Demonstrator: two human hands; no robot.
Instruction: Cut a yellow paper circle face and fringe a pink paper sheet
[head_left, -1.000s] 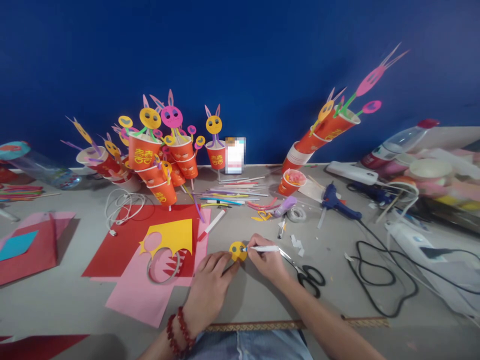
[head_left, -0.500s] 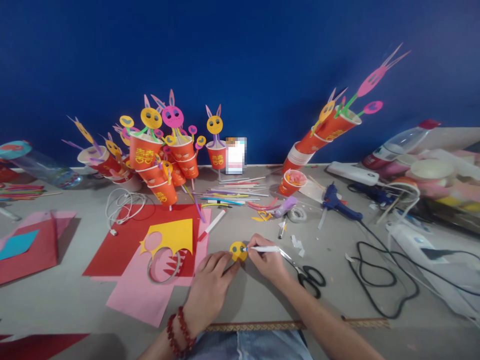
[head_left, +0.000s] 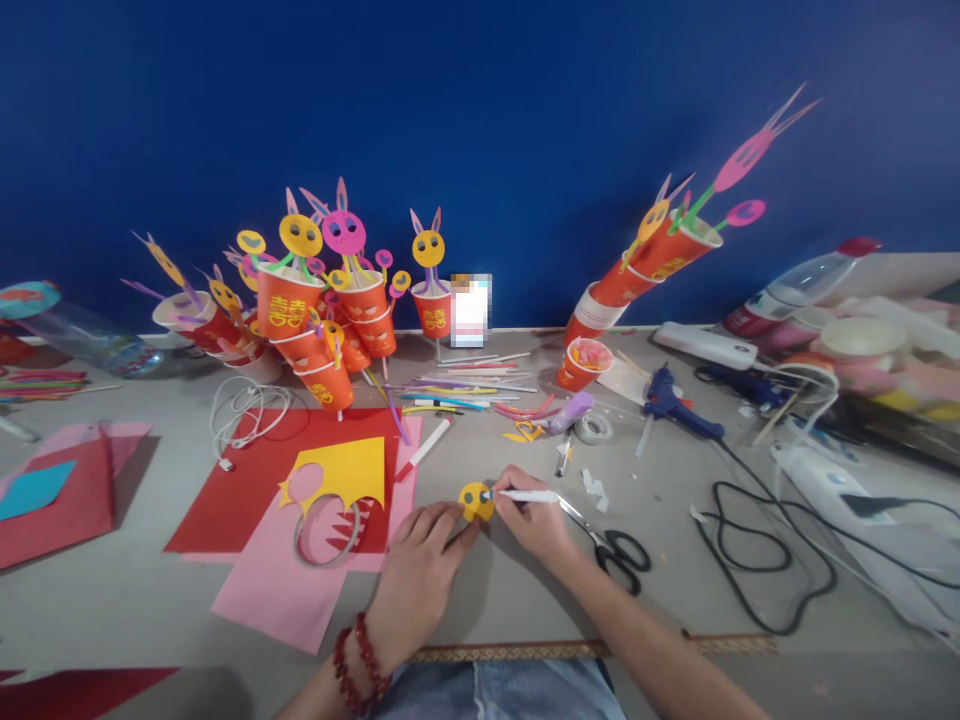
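A round yellow paper face (head_left: 475, 502) with two dark eye spots lies on the table before me. My left hand (head_left: 427, 560) rests over its lower left edge, fingers stretched out flat, pinning it down. Pinched in my right hand (head_left: 531, 520) is a white marker pen (head_left: 534, 496), its blue tip at the face's right eye. Scissors (head_left: 621, 560) with black handles lie beside my right wrist, the blades partly hidden under it. A white marker with a red cap (head_left: 424, 450) lies beyond my left hand.
Red cups with paper rabbit figures (head_left: 288, 300) stand at the back left; more stacked cups (head_left: 637, 270) lean at the right. Coloured paper (head_left: 217, 490) covers the left side. A blue glue gun (head_left: 679, 405), black cable (head_left: 795, 600) and power strip (head_left: 840, 500) occupy the right.
The marker tip has shifted very slightly left on the paper face. My left hand and the paper face stay in place.
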